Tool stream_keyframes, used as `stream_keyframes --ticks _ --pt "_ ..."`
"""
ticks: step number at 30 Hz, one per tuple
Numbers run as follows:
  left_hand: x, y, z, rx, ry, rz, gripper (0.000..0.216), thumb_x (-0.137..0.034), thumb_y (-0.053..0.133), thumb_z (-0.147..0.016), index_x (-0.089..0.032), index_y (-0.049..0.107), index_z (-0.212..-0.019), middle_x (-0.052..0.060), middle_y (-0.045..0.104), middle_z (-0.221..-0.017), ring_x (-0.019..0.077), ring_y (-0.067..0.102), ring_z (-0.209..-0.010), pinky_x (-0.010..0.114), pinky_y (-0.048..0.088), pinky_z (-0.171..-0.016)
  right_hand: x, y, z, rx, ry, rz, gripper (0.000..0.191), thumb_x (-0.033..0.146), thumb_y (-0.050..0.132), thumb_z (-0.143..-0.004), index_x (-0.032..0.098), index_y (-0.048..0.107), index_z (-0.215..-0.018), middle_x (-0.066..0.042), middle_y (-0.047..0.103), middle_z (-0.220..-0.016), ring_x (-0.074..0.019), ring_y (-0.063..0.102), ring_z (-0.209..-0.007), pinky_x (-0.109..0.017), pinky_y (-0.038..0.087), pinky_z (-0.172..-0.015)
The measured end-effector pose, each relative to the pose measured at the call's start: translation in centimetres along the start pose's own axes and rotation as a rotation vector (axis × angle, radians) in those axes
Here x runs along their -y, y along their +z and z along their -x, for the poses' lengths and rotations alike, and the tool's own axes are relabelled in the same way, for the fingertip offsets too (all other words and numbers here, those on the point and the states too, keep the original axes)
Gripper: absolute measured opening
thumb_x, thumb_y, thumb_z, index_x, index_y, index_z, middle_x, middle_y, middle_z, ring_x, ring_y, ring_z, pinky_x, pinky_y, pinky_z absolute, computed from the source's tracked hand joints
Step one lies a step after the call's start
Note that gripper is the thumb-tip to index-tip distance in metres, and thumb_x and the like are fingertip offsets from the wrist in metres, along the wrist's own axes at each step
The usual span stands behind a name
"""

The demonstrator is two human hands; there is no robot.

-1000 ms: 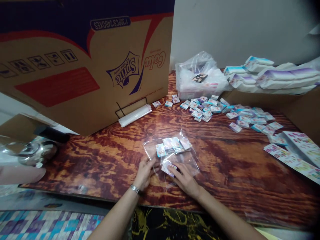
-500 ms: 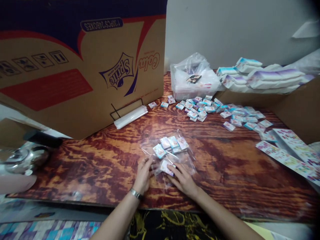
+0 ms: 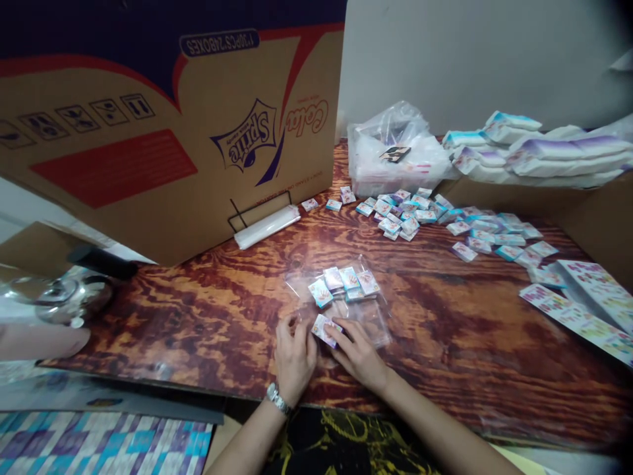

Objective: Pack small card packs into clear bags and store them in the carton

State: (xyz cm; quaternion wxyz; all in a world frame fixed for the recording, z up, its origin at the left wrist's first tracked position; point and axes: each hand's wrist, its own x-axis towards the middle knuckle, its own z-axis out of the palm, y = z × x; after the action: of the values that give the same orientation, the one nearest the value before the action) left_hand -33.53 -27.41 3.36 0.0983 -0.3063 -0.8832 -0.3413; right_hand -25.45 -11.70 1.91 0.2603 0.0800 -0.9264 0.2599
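Observation:
A clear plastic bag lies flat on the table in front of me, with several small white, blue and purple boxes grouped at its far end. At the bag's near end is another small box, white and purple and a little tilted. My right hand grips this box from the right, fingertips on its top. My left hand, with a metal watch at the wrist, is closed at the bag's near left edge, close beside the box; its fingertips are partly hidden.
A large cardboard carton stands at the left, with a roll of clear plastic by its foot. Loose small boxes spread across the back right. Printed sheets lie at the right, and white packs are stacked behind.
My left hand has moved in toward the small box, its fingers more curled. The small box has turned slightly in my right hand. The camera view has swung slightly left.

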Motion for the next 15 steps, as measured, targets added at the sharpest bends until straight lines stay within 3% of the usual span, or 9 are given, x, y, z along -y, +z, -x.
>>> stream_keyframes --ticks 3,8,15 --pt "0.2 0.1 -0.3 -0.069 0.030 -0.020 0.020 -0.013 0.048 -0.085 -0.018 0.060 -0.100 0.011 0.050 -0.104 0.0212 0.053 -0.096 0.037 0.048 -0.082 -0.2 -0.3 -0.1 -0.007 -0.048 0.033 0.041 0.012 0.049 -0.086 0.019 0.050 -0.127 -0.014 0.054 -0.113 -0.0232 0.052 -0.106 -0.041 0.051 -0.088" --pt "-0.1 0.0 -0.3 -0.110 0.024 0.019 0.020 -0.015 0.048 -0.087 -0.019 0.059 -0.103 0.007 0.055 -0.095 0.0169 0.057 -0.089 0.030 0.050 -0.078 -0.2 -0.6 -0.4 0.015 -0.127 0.171 0.038 0.008 0.048 -0.085 0.018 0.056 -0.121 -0.014 0.057 -0.108 -0.0219 0.052 -0.104 -0.039 0.049 -0.089" --pt "-0.7 -0.3 -0.2 -0.081 0.053 0.060 0.021 -0.012 0.048 -0.087 -0.019 0.059 -0.103 0.004 0.060 -0.089 0.0135 0.060 -0.081 0.024 0.049 -0.075 0.4 0.2 -1.9 0.006 -0.004 0.104 0.043 0.008 0.046 -0.085 0.019 0.052 -0.126 -0.014 0.054 -0.112 -0.0232 0.051 -0.107 -0.041 0.048 -0.092"
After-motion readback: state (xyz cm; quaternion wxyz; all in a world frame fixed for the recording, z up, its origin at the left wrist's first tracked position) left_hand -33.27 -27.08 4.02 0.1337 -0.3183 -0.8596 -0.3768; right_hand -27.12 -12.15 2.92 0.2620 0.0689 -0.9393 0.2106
